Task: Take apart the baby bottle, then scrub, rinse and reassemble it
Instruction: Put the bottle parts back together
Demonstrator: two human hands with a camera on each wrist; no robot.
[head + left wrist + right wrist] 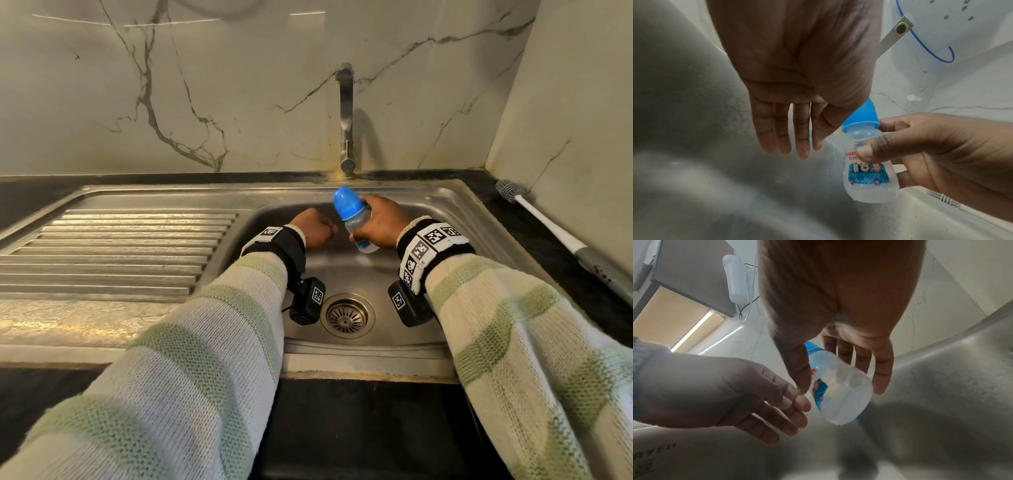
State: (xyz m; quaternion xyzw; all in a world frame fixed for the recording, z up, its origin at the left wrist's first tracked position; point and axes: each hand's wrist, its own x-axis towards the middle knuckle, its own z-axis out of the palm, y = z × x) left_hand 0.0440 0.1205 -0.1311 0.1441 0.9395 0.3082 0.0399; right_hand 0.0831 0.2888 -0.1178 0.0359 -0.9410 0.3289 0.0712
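Observation:
A small clear baby bottle (359,226) with a cartoon bus print and a blue cap (346,202) hangs over the steel sink, cap tilted up and to the left. My right hand (378,222) grips its body (869,175), thumb on the front and fingers behind (840,389). My left hand (313,228) hovers just left of the bottle with straight, wet fingers (787,138), holding nothing. In the right wrist view the left hand (760,404) lies beside the bottle's base without touching it.
The sink basin (342,267) has a round drain (346,315) near its front. A tap (346,116) rises behind it, with no water seen running. A ribbed draining board (113,250) lies to the left. A bottle brush (548,226) lies on the dark counter at the right.

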